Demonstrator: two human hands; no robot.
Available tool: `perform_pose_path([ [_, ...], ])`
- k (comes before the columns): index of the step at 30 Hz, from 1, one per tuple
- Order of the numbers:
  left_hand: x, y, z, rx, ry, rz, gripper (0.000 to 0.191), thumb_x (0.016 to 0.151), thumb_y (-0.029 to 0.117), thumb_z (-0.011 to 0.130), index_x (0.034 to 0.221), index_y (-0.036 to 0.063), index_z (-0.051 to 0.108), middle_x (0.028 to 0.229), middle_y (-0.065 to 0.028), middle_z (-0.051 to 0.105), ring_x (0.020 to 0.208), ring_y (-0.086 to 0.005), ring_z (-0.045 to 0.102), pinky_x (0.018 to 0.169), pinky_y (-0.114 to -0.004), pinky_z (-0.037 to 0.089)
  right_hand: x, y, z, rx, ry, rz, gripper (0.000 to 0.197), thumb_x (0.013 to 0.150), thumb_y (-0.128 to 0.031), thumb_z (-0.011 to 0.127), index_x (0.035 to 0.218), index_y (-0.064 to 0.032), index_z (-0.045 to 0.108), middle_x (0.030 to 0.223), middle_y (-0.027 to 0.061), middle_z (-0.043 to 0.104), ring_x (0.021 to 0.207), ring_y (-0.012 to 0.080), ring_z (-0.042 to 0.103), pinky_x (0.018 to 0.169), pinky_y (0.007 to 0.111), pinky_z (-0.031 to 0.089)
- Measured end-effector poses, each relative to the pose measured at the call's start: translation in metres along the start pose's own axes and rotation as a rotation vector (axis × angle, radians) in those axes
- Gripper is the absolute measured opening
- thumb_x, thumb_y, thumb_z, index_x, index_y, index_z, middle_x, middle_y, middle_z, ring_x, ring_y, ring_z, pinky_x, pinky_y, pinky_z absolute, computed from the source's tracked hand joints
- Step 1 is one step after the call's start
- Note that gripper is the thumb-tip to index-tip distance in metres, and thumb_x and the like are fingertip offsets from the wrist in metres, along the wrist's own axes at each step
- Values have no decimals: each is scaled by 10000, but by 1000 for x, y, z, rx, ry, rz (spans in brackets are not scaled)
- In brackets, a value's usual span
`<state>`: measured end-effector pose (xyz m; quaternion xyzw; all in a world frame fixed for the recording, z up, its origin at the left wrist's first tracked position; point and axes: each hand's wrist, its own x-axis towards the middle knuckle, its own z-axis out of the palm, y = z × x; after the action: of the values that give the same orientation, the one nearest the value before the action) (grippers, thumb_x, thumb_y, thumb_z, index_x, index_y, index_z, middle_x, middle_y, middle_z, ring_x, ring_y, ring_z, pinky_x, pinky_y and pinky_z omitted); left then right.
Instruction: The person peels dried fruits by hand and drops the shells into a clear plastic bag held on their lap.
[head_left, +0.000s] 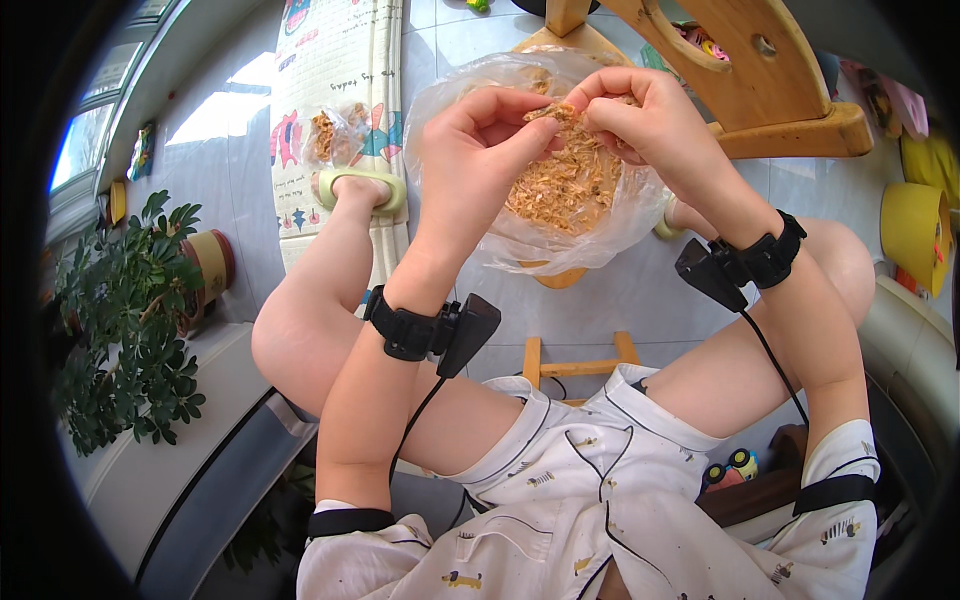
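Orange-brown dried shreds (566, 187), too fine to name exactly, lie in a wide clear plastic bag (600, 244) spread open on a low wooden stool (559, 279). Above this pile, my left hand (480, 142) pinches a small piece of the dried stuff (547, 112) between thumb and fingertips. My right hand (645, 116) meets it from the other side, its thumb and index finger close together at the piece. More orange bits show within the right hand's curled fingers. Both wrists wear black straps with small black devices and cables.
A smaller plastic bag (337, 135) with orange bits rests on a printed mat (300, 225) at the left. A wooden chair (765, 90) stands at the upper right. Potted plant (142, 300) at left; yellow bin (911, 232) at right. A toy car (731, 472) lies low right.
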<state>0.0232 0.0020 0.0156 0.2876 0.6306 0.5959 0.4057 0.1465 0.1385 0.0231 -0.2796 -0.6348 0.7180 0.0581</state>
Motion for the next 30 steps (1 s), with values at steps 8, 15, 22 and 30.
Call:
perform_pose_path([
  [8,1,-1,-2,-5,9,-17,215,820,43,639,1011,-47,598,898,-100,651,793,-137,646,700,-228,530,0,3,4,-70,-9,-62,190,798,-205,649,847,-22,633,678,-29,555,551,13,459,472,165,334],
  [15,2,-1,-2,-30,33,32,253,819,45,632,1052,-42,586,913,-93,645,817,-140,642,711,-238,534,-2,1,5,5,-14,-13,190,803,-219,669,849,-39,627,637,-42,522,543,9,452,468,154,326],
  [22,4,4,-5,-135,8,-104,230,821,56,631,1031,-34,602,915,-93,643,812,-147,643,700,-238,538,-2,-2,3,53,-9,10,180,805,-205,671,835,-32,628,645,-42,526,571,19,454,484,168,336],
  [30,3,2,-5,-35,62,22,204,805,78,666,964,-41,620,801,-75,658,718,-104,635,634,-204,521,-1,7,8,-298,146,-393,155,792,-144,667,833,0,626,683,-4,547,611,52,438,537,211,357],
])
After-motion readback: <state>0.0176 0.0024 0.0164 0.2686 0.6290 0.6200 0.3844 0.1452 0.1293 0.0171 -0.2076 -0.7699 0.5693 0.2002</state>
